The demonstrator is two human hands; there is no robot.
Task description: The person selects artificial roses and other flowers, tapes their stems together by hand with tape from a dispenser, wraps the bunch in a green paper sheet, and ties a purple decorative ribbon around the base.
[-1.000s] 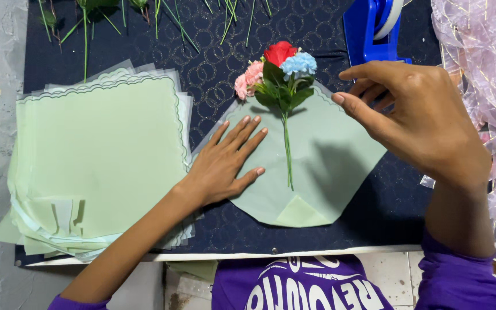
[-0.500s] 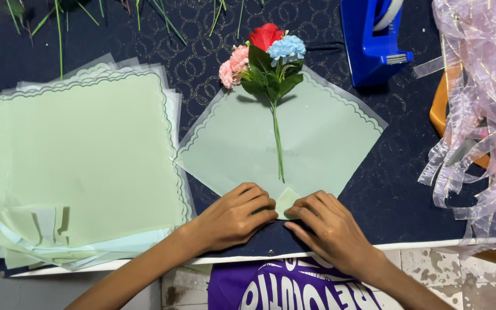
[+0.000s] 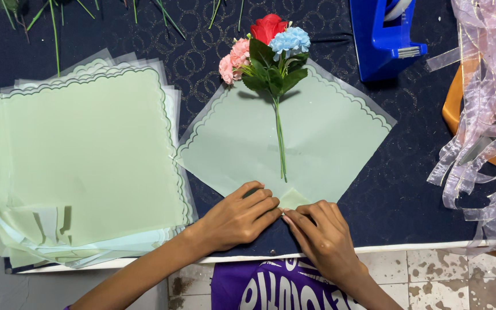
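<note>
A pale green wrapping sheet (image 3: 328, 143) with a scalloped edge lies as a diamond on the dark patterned table. On it rests a small bunch of artificial flowers (image 3: 265, 49), red, pink and light blue, with its green stem (image 3: 281, 143) running down the middle. My left hand (image 3: 239, 215) and my right hand (image 3: 320, 232) meet at the sheet's near corner. Their fingertips pinch and press the folded-up corner flap (image 3: 292, 198) flat against the sheet.
A thick stack of the same green sheets (image 3: 81, 161) fills the left side. A blue tape dispenser (image 3: 383, 37) stands at the back right, pink sheer ribbons (image 3: 483, 126) hang over an orange object at the right edge, and loose green stems (image 3: 53, 28) lie at the back.
One second ago my left hand lay flat on the sheet and my right hand hovered above it. Both have since come down to the near corner and now press the fold.
</note>
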